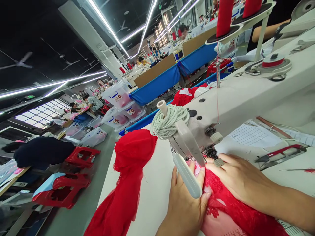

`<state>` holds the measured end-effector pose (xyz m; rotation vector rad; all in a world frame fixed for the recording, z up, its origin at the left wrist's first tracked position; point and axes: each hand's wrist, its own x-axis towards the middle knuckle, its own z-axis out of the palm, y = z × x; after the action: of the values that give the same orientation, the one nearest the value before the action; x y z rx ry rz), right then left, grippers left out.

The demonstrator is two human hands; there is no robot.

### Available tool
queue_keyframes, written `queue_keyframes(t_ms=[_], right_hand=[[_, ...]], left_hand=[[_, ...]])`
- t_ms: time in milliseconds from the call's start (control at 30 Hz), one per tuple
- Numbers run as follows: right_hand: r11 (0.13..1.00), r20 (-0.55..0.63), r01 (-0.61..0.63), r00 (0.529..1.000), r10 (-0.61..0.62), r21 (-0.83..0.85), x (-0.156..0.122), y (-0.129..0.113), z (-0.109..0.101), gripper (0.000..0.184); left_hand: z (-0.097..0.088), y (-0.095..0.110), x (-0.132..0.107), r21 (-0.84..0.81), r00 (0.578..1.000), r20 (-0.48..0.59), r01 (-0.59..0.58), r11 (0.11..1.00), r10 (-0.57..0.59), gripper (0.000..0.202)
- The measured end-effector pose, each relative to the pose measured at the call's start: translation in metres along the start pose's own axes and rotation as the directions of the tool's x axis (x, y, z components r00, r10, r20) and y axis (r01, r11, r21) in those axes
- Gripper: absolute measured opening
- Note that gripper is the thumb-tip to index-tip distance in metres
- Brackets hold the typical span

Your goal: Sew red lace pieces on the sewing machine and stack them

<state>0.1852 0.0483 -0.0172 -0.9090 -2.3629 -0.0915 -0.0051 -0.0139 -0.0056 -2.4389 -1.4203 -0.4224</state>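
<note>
A white sewing machine [236, 88] fills the right side, its needle area largely hidden behind a grey lever [187, 175] and my fingers. Red lace fabric [242, 209] runs under the machine head and down to the lower right. My left hand [184, 200] holds the fabric at the near left of the needle area, thumb on the cloth and partly covered by the lever. On the other side, my right hand [236, 177] has its fingers closed on the lace, close beneath the tension knobs. A pale pink layer [219, 221] shows under the lace.
Bunched red cloth [134, 154] hangs along the table's left side. Coiled pale cord [169, 119] sits on the machine head. Red-handled snips [283, 152] and paper [254, 134] lie at right. Red stools [70, 190], plastic bins [116, 95] and a bent-over person [44, 150] are beyond.
</note>
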Motion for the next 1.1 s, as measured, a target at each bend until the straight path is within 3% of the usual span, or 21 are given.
queue_keyframes(t_ms=[200,400,600,900,1100], right_hand=[[1.000,0.015,0.004,1.000,-0.005,0.030,-0.001,0.001,-0.002,0.036],[0.998,0.009,-0.003,1.000,0.003,0.070,-0.006,0.004,0.003,0.027],[0.989,0.021,0.020,1.000,-0.023,0.148,-0.010,0.003,0.001,0.014],[0.994,0.059,0.023,0.998,-0.030,0.111,-0.009,0.003,-0.002,0.014],[0.994,0.087,0.020,0.996,-0.030,0.108,-0.011,0.005,-0.002,0.019]], left_hand=[[0.003,-0.004,-0.002,0.037,0.999,-0.002,-0.036,0.999,0.036,0.045],[0.002,-0.005,-0.004,0.119,0.996,-0.051,-0.065,0.991,0.072,0.067],[0.005,0.000,-0.008,0.173,0.993,0.042,-0.117,0.978,0.111,0.082],[0.005,0.005,-0.012,0.157,0.995,0.060,-0.093,0.983,0.084,0.075],[-0.004,0.007,-0.006,0.159,0.986,0.149,-0.094,0.983,0.070,0.072]])
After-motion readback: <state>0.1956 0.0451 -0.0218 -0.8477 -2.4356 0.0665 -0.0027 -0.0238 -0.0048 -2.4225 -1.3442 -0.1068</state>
